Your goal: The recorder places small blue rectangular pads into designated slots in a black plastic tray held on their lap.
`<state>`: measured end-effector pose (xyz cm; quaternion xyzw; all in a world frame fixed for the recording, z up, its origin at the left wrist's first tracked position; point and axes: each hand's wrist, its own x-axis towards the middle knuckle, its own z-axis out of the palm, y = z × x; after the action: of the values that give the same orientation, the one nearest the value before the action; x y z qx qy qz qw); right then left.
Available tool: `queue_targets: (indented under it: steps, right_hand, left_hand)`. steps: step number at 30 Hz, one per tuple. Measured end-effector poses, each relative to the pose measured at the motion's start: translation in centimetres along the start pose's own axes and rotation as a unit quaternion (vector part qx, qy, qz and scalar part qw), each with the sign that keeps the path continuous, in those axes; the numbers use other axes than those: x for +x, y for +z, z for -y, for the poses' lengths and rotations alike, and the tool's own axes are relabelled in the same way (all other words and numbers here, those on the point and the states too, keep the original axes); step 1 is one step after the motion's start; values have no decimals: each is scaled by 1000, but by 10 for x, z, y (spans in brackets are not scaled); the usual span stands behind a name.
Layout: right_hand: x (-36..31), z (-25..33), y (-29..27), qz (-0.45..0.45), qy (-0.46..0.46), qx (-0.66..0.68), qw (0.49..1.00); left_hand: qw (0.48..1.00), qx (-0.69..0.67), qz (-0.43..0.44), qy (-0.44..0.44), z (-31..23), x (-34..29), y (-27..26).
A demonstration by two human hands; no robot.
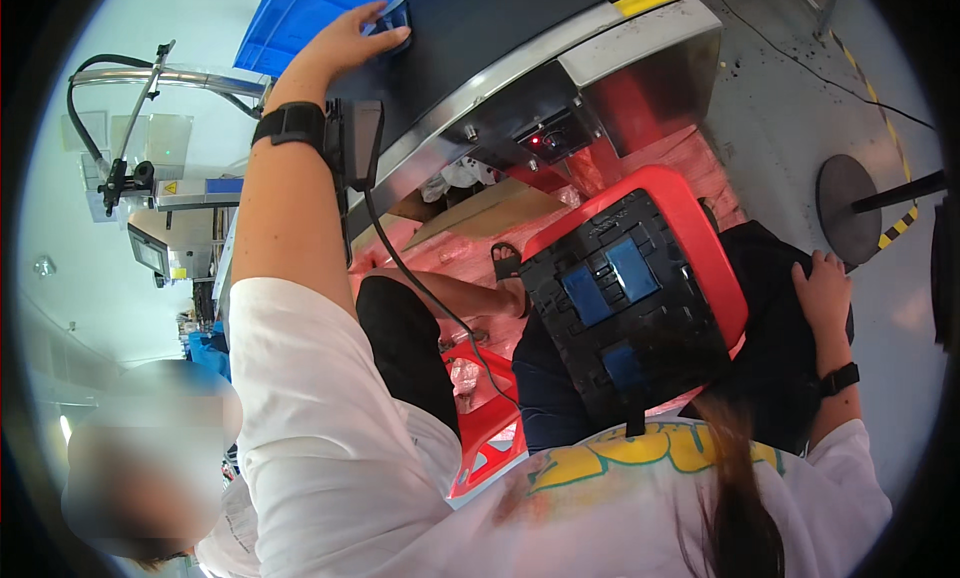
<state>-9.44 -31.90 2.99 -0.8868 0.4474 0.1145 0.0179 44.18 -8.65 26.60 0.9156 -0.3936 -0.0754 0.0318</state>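
My left hand [345, 46] reaches out over the dark conveyor belt [470, 23]. Its thumb and fingers close around a small, dark, shiny piece [396, 30], whose kind I cannot make out. My right hand [826, 294] lies on the dark cloth over my right thigh, fingers apart, holding nothing. Between the two arms, a black moulded panel [640, 348] with several blue rectangles leans against a red plastic frame [705, 248], away from both hands.
A blue bin [300, 23] stands beside the belt at the upper left. A black cable [430, 293] hangs from near my left wrist. At left is a person with a blue cap [190, 378]. A round black stand base [845, 203] is on the floor at right.
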Motion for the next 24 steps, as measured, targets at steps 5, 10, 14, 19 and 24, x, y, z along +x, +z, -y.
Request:
queue_targets:
  steps: [5,10,14,19,24]
  right_hand:
    - [3,-2,2,12,-11,2,1000]
    - [9,-2,2,12,-22,11,1000]
    - [11,4,-1,23,-35,30,999]
    - [6,-16,6,19,-20,38,999]
    - [8,-12,9,13,-47,80,996]
  left_hand:
    - [996,58,-72,5,-22,11,-8]
    - [969,-167,-165,78,-69,-15,-29]
    - [924,-287,-241,79,-149,-127,-25]
    - [913,-396,74,55,-240,-224,114]
    - [930,-326,150,82,-225,-265,245]
